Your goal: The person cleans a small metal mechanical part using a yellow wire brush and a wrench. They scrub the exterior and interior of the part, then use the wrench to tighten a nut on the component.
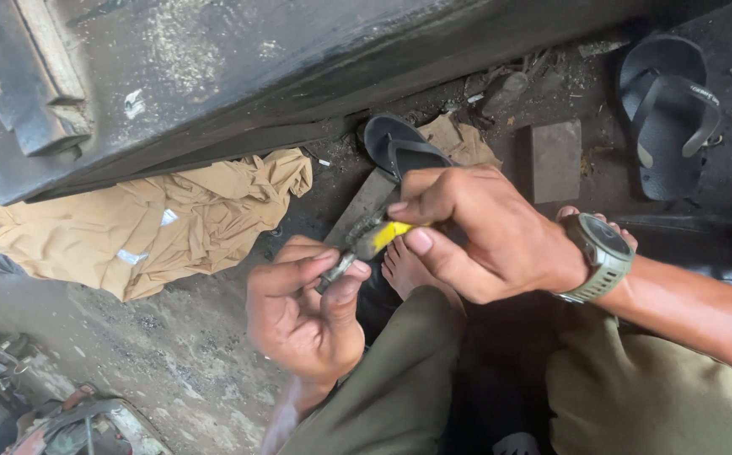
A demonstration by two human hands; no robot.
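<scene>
My left hand (302, 312) pinches a small grey metal part (338, 270) between thumb and fingers. My right hand (467, 227), with a grey watch (603, 253) on its wrist, grips a yellow-handled tool (383, 236) whose tip meets the metal part. Both hands hover above my knees in olive trousers (399, 379) and my bare foot (404, 270). The tool's tip is partly hidden by my fingers.
A tan cloth (172, 219) lies on the dirty concrete floor at left under a dark metal body (239, 67). Two black sandals (669, 109) (399, 143) and a brick (555, 160) sit beyond my hands. Tools and clutter (37, 413) fill the bottom left.
</scene>
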